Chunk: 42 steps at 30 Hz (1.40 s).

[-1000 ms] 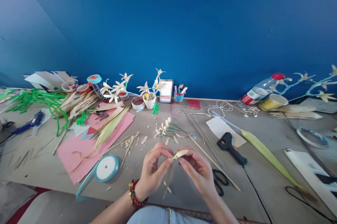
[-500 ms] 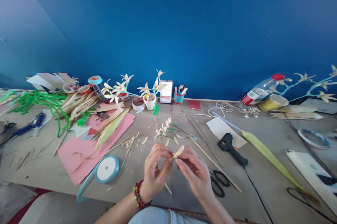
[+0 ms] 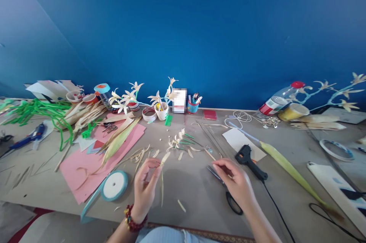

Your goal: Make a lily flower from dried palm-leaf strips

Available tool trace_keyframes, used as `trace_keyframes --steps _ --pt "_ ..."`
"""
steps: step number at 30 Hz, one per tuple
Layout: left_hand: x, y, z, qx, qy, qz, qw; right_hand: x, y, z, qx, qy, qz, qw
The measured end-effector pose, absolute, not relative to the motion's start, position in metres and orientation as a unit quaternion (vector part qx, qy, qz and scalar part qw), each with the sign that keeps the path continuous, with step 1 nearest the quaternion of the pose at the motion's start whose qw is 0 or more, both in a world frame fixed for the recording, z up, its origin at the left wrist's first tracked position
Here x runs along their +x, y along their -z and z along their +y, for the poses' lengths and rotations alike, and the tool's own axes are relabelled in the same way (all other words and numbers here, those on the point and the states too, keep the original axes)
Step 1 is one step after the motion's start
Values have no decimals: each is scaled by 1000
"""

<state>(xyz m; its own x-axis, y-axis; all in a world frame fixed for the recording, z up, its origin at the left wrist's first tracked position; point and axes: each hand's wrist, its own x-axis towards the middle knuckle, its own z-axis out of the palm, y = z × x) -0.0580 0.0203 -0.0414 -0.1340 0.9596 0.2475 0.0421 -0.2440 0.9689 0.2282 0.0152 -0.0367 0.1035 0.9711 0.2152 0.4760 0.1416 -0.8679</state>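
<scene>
My left hand (image 3: 146, 185), with a beaded bracelet at the wrist, is closed in a pinch on a pale corn husk strip (image 3: 165, 159). The strip's petal-shaped end points up past the fingertips, and a thin tail hangs below. My right hand (image 3: 235, 178) is apart from it on the right, thumb and fingertips together; whether anything lies between them cannot be made out. Under and beside that hand are black-handled scissors (image 3: 233, 203), partly covered. Small husk flowers with green stems (image 3: 181, 140) lie beyond the hands, near loose husk petals (image 3: 180, 155).
A ribbon spool (image 3: 114, 185) lies on pink paper (image 3: 82, 174) at left. On the right are a black glue gun (image 3: 251, 162), its cord, and a green corn husk (image 3: 288, 168). Cups (image 3: 161, 111) with flowers and a tilted bottle (image 3: 274, 104) stand along the blue wall.
My hands have moved apart: the left went left with the husk strip, the right went right and let go of it. More of the scissors' blades shows now.
</scene>
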Motion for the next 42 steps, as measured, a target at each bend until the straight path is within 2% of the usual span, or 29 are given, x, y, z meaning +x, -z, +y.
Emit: trace_keyframes --steps 7,11,18,24,27,31,36,42 --pt "-88 50 18 444 -648 527 325 198 40 25 -548 -267 -737 293" --pt "-87 47 16 437 -650 521 338 152 26 47 -500 -190 -824 190" --pt "-87 52 15 411 -678 490 363 67 24 102 -456 -102 -875 122" --pt "-95 55 12 404 -674 495 371 45 38 122 -440 -67 -891 92" --pt "-95 56 13 398 -673 491 384 50 37 122 -435 -69 -890 114" --pt "-93 53 18 353 -689 463 431 70 24 112 -439 -83 -874 194" --pt "-77 46 25 274 -676 384 566 104 6 81 -451 -105 -831 308" --pt "-37 26 23 222 -570 279 740 128 5 52 -398 -139 -760 495"
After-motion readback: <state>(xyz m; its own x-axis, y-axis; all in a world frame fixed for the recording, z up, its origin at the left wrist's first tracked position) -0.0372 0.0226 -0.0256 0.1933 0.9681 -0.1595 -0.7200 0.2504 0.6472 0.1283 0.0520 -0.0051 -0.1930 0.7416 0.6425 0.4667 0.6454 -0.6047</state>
